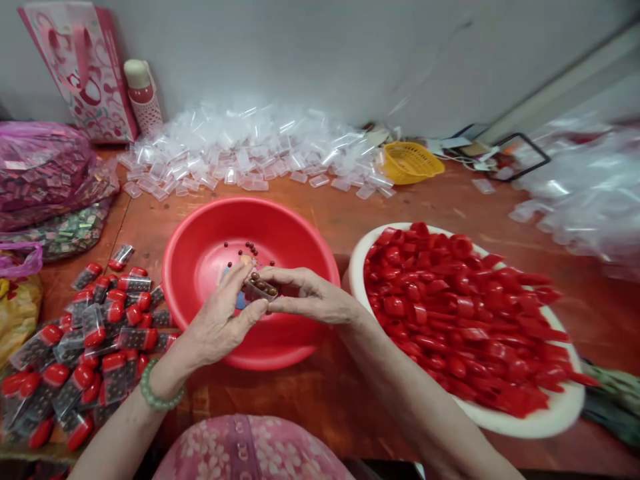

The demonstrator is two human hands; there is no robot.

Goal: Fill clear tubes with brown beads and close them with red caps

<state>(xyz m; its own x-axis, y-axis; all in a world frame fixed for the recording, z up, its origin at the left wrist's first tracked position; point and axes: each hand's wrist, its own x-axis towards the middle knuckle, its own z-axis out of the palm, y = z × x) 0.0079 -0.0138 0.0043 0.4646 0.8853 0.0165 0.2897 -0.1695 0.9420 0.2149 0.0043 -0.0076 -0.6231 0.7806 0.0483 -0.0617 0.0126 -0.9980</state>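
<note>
Over a red plastic basin (185, 267), my left hand (225, 313) and my right hand (313, 297) both grip a small clear plastic case (257, 292) from either side. Round brown balls (265, 285) show at its open top. The fingers of each hand are closed around the case, and they hide part of it. Several loose brown balls (250, 247) lie in the basin below, by a printed picture on its bottom that my hands partly cover.
Filled clear cases with red caps (95, 323) are piled at left. A white tub (356, 267) of red plastic caps (455, 307) stands at right. Empty clear cases (250, 150) are heaped behind, near a yellow basket (413, 163). A thermos (143, 97) and gift bag (83, 73) stand back left.
</note>
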